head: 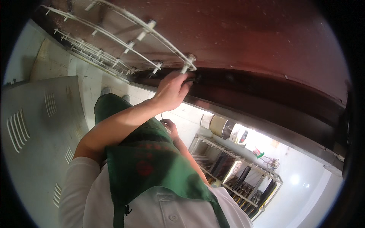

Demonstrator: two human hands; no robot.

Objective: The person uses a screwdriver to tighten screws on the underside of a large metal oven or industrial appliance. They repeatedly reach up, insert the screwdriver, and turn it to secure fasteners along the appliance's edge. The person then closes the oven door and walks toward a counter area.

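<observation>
My left hand (171, 92) reaches up to a dark recess under a reddish-brown metal surface (256, 34). Its thumb and finger close around a small dark part (195, 79), too dim to name, just below the end of a white rod (168, 44). Short white stubs (148, 28) join this rod to the surface. Lower down, near my green apron (159, 171), my right hand (170, 127) grips a thin rod-like tool (162, 117). Most of that tool is hidden by the fingers and my left forearm.
More white rods (94, 52) run along the surface to the left. A louvred metal panel (42, 114) stands at my left. To the right are a rack (236, 159) holding dark trays, round containers (219, 125) and tangled wire (271, 164). A long metal edge (256, 125) borders the recess.
</observation>
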